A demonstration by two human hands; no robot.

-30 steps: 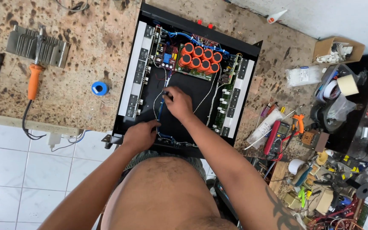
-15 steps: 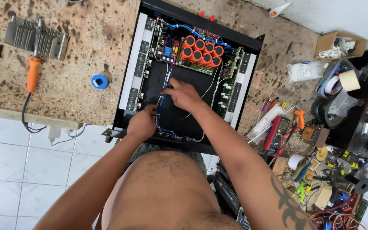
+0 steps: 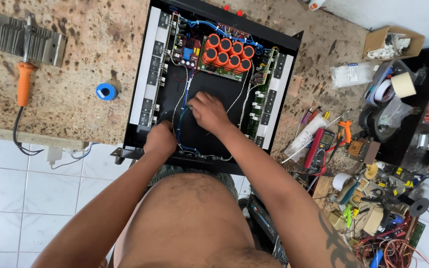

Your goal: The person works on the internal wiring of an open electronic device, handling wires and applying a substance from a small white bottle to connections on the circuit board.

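Bare torso, no shirt; dark tattoo (image 3: 334, 243) on right forearm (sleeveless); grey-green shorts (image 3: 175, 171).

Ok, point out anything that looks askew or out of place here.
The open black chassis juts past the stone table edge, over the floor. Both hands, left hand and right hand, are in its loose wires. Nothing looks spilled.

Two hands, the left hand (image 3: 160, 140) and the right hand (image 3: 207, 111), are reaching into one open black amplifier chassis (image 3: 214, 82). Eight orange capacitors (image 3: 227, 51) are standing inside it. One orange-handled soldering iron (image 3: 24, 82), one blue tape roll (image 3: 106, 91) and one cardboard box (image 3: 392, 43) are lying nearby.
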